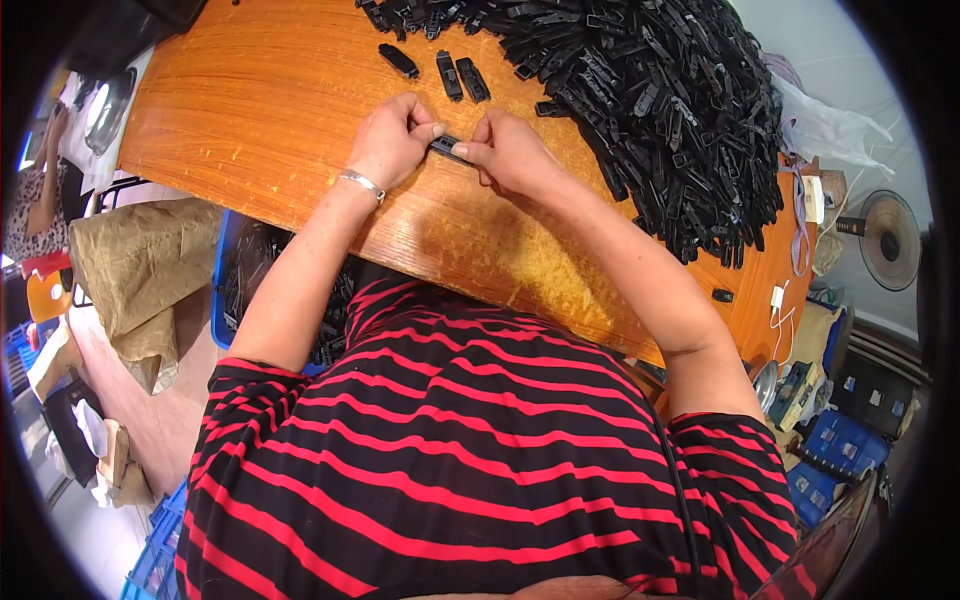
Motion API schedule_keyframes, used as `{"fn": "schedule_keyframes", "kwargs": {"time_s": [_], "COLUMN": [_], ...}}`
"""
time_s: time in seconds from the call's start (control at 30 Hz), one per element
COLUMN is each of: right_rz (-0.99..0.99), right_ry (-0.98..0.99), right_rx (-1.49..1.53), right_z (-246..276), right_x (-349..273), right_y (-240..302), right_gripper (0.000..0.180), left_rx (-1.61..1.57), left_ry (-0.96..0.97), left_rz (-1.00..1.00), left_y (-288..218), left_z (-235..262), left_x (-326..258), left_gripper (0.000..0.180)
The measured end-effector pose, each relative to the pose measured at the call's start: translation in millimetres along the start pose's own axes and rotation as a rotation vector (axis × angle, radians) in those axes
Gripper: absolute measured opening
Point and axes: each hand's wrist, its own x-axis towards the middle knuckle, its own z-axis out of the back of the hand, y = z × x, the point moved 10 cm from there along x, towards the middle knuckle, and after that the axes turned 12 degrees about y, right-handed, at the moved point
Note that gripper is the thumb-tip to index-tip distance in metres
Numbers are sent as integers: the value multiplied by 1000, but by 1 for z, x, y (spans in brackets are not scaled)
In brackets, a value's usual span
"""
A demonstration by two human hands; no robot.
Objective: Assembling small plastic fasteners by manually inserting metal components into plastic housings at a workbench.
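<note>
Between my two hands is a small, narrow black plastic part (446, 147), held just above the wooden table (250, 110). My left hand (393, 138) pinches its left end between thumb and fingers. The other end is gripped by my right hand (508, 152), thumb on top and fingers curled beneath. Its exact kind is too small to make out. Beyond my hands lie three similar loose black parts: one at the left (398, 61), one in the middle (449, 76) and one at the right (472, 79).
A large heap of black plastic parts (660, 110) covers the table's right and far side. Below the table's left edge stands a blue crate (218, 290) of dark pieces, beside brown wrapping paper (140, 270). A fan (888, 240) is at the right. Another person (45, 190) is far left.
</note>
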Motion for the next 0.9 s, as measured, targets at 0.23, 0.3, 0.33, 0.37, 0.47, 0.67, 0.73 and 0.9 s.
{"fn": "schedule_keyframes", "kwargs": {"time_s": [0.23, 0.3, 0.33, 0.37, 0.47, 0.67, 0.73, 0.9], "right_rz": [159, 169, 183, 169, 258, 133, 125, 229], "right_ry": [3, -84, -153, -231, -520, -411, -381, -136], "right_rx": [-104, -228, -359, -426, -780, -1009, -1020, -894], "right_z": [-7, 15, 27, 44, 77, 77, 67, -15], "right_x": [-4, -17, -24, -30, -47, -17, -20, -14], "right_y": [3, 3, 5, 6, 18, -1, 12, 51], "right_gripper": [30, 29, 29, 27, 17, 18, 14, 18], "left_rx": [-200, -176, -242, -133, 0, 110, 279, 523], "left_ry": [114, 204, 272, 232, 76, -181, -248, -316], "left_rz": [47, 53, 180, 30, 167, -53, -140, -253], "left_y": [41, 52, 62, 68, 86, 35, 14, -12], "left_z": [9, 36, 49, 70, 117, 117, 106, 81], "left_x": [-30, -64, -86, -101, -132, -77, -46, 13], "left_gripper": [20, 18, 16, 13, 12, 19, 21, 27]}}
